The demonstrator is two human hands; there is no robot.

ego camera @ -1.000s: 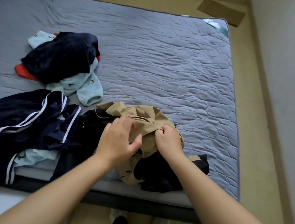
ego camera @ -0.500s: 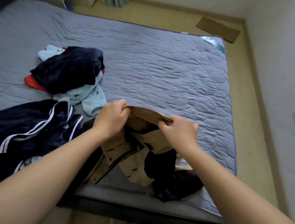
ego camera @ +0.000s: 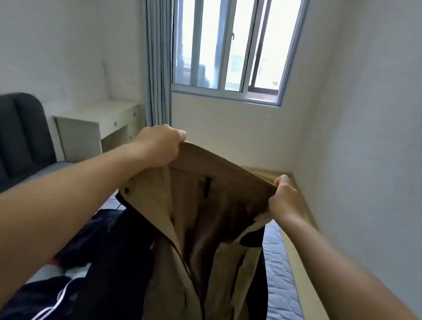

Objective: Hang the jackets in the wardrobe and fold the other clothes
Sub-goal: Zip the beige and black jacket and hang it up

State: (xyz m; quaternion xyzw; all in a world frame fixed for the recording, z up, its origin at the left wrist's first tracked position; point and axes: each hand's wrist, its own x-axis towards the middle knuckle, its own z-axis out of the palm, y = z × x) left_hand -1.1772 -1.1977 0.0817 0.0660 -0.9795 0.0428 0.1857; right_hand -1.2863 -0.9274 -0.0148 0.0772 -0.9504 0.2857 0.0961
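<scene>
Tan jacket now aloft, hem off-frame

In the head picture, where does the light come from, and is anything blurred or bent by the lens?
Head view: daylight enters through the window, its panes washed out almost white. Head view: the wide lens stretches the forearms near the bottom corners. Head view: the tan jacket is slightly soft, its inside in shade.

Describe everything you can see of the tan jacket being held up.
The tan jacket, woven-looking with dark side panels, hangs open-fronted over the bed, inside toward the camera. The left hand and right hand each grip one end of its stretched collar. A black loop sits inside the collar, a dark snap on one front edge. The hem is out of frame.
</scene>
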